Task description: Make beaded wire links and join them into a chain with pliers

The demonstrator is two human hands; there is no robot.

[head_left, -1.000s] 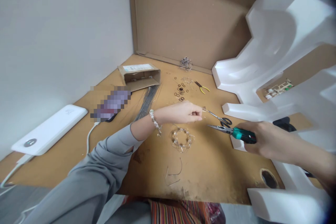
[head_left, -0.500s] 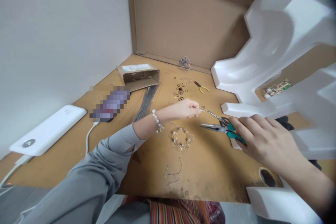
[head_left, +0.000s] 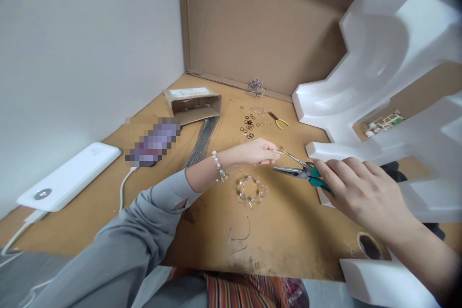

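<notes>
I've got the right hand (head_left: 361, 190) clamped round the pliers (head_left: 301, 173), pointing left, tips just beside the closed left hand (head_left: 265, 152), whose pinch I can't make out.

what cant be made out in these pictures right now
All in the head view:
Left hand: its curled grip hides what, if anything, is inside.
Pliers: the right hand covers most of the handles.
Scissors: handles largely hidden behind the pliers and right hand.
Phone: screen blurred by pixel blocks.
Power bank: display too small to read.
</notes>
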